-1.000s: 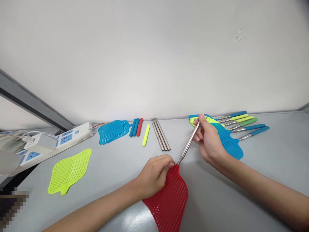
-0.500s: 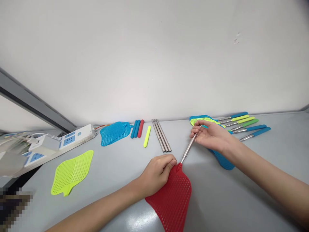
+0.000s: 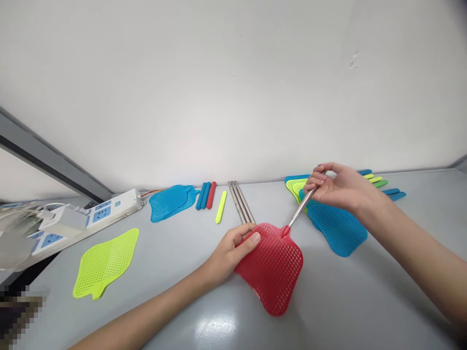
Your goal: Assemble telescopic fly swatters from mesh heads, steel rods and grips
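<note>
A grey tabletop meets a white wall at its far edge, well beyond the red plastic mesh fly swatter, which sits mid-table with a broad stretch of grey surface to its right and nearer side. Left of the swatter lie a white power strip, one yellow-green mesh head and one blue mesh head. To its right, one blue mesh head overlaps one yellow-green mesh head. Just beyond it are three steel tubes, three coloured grips, two blue and one red, and one yellow-green grip. Six coloured grip ends show past the right hand, whose fingers and thumb close around the swatter's steel shaft. The left hand is clamped on the mesh's edge.
</note>
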Tool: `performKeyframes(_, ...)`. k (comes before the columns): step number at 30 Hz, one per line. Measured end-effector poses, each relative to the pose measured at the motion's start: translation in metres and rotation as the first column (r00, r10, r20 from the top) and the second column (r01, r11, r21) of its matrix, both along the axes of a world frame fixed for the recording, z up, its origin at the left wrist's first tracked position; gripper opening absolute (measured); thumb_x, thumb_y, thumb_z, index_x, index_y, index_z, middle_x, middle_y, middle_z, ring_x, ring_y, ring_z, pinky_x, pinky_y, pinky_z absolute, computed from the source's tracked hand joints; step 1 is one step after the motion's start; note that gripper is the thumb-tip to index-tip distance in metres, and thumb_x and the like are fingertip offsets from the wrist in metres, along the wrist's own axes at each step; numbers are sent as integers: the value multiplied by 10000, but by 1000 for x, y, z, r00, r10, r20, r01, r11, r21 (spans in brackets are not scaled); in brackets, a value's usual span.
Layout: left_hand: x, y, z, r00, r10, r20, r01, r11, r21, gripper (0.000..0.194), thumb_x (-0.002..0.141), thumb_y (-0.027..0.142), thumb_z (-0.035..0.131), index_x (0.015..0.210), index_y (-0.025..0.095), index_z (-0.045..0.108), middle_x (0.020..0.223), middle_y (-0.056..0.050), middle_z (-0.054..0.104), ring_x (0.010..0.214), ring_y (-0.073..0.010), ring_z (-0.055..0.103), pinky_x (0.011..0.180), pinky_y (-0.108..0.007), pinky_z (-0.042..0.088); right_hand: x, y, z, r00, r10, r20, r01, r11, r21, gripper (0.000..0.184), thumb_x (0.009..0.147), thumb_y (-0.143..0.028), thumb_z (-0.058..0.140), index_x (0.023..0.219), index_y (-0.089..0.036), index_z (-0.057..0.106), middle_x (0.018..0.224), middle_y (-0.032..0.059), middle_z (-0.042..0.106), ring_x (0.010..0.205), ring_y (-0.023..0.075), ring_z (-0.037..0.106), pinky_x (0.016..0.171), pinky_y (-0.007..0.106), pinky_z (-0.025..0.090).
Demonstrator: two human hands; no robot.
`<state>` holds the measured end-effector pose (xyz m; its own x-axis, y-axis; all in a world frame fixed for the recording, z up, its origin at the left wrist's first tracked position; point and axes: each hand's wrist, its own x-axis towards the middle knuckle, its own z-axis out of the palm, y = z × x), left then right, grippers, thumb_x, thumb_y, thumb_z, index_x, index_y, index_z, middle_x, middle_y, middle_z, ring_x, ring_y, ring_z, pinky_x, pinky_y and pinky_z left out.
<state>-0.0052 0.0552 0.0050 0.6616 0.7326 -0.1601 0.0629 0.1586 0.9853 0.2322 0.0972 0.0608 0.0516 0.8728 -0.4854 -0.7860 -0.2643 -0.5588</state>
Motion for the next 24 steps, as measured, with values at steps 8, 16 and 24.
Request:
performKeyframes(8,8,-16,-3,926,289,242,-180,903,-391,288,828,331,468,1066,178,523,1017,-70,577,900,-176,543,815,-307,417,9,-2,8,989,-146,26,143,985,96,266,737,-135,345,506,-186,222,405,-64,196,340,67,211,352,179,272)
performKeyframes(16,10,-27,-6,856,482,185,-319,775,-545,279,775,344,544,988,164,557,969,-80,613,856,-208,588,749,-325,486,-16,-9,-9,976,-210,-55,217,964,155,342,735,-134,370,519,-190,111,382,-80,127,315,66,140,296,188,205)
performKeyframes(24,11,-27,-3,822,553,137,-399,730,-555,282,752,322,578,978,155,559,911,-84,630,790,-199,607,697,-318,508,-28,-13,-17,940,-286,-185,323,920,221,349,698,-132,398,554,-200,88,438,-86,63,325,72,95,268,200,160)
